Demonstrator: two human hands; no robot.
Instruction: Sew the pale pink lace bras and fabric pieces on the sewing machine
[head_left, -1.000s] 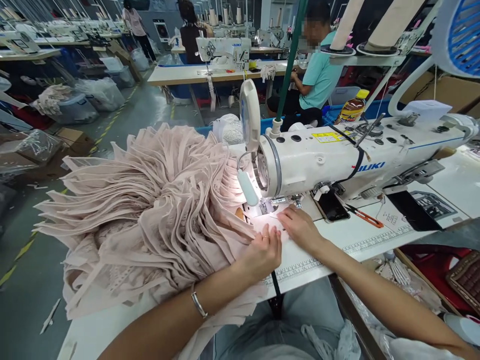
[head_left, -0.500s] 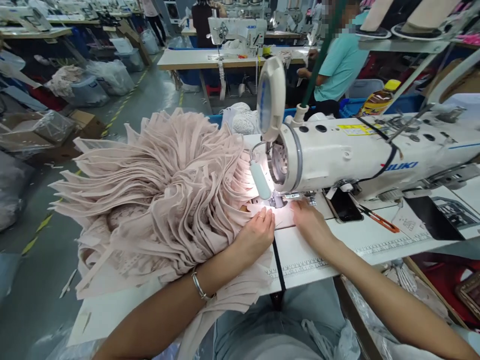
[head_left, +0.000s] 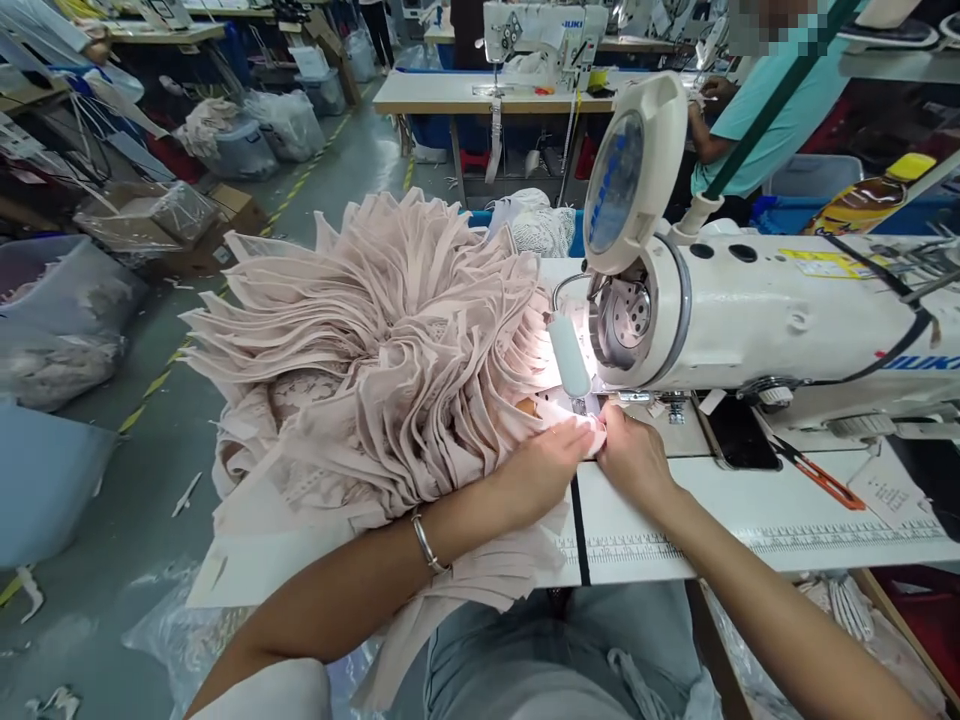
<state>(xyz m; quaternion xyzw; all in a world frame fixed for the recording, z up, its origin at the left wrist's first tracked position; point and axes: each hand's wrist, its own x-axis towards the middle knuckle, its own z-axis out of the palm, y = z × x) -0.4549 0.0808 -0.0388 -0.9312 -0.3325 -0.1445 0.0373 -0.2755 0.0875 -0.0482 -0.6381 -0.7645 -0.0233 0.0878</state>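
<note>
A big bunched heap of pale pink fabric pieces (head_left: 390, 350) lies left of the white sewing machine (head_left: 757, 310). My left hand (head_left: 551, 465), with a silver bangle at the wrist, has its fingers pressed together on a pink fabric edge (head_left: 594, 436) just in front of the needle area. Close beside it on the right, my right hand (head_left: 636, 458) pinches the same edge. The lamp (head_left: 570, 355) lights this spot and partly hides the presser foot. Part of the fabric hangs over the table's front edge, under my left forearm.
A phone (head_left: 742, 432), orange-handled snips (head_left: 821, 475) and a paper tag (head_left: 885, 488) lie right of my hands. A magnifier (head_left: 619, 180) stands above the machine head. Behind are another sewing table (head_left: 420, 95) and a person in a teal shirt (head_left: 780, 110).
The view has shifted, so the scene sits further right. My right hand has come left beside my left hand, and the fabric edge between them is now gathered up.
</note>
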